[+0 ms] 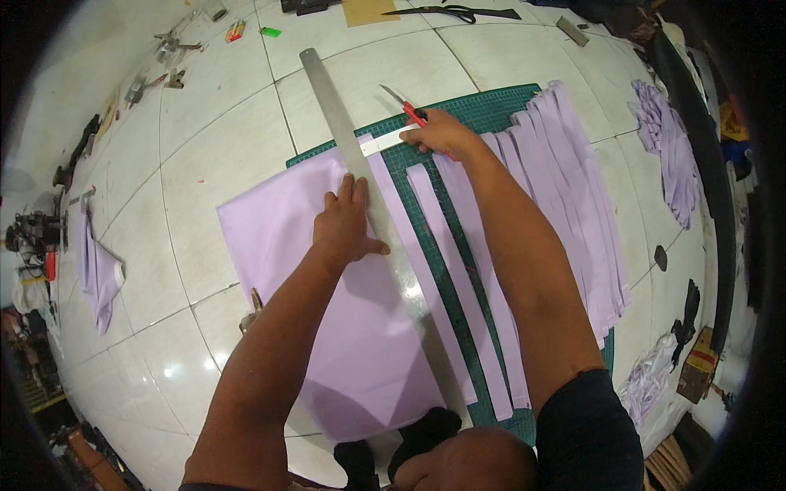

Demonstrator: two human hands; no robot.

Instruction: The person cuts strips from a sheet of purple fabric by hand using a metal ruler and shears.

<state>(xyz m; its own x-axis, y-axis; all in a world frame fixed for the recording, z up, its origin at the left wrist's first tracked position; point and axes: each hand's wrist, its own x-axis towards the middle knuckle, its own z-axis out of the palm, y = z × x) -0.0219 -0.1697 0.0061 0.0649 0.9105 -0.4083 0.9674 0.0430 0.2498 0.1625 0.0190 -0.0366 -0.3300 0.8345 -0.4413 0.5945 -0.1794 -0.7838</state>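
Note:
A long metal ruler (327, 102) lies lengthwise over a lilac fabric sheet (278, 204). My left hand (345, 217) presses on the ruler and the cloth, fingers spread. In my right hand (438, 135) are a red-handled cutter knife (412, 113), its blade pointing up and away, and a short white ruler (385, 141). The white ruler's end meets the metal ruler's right edge. Cut lilac strips (454, 270) lie to the right of the metal ruler on a green cutting mat (426, 221). Part of the knife's handle is hidden by my fingers.
More lilac strips (565, 204) are layered on the mat's right side. On the tiled floor (213, 123) lie large black scissors (458, 12), a bundle of lilac cloth (667, 155), a lilac scrap (97, 270) and a grey block (572, 31). A metal clamp (252, 311) touches the sheet's left edge.

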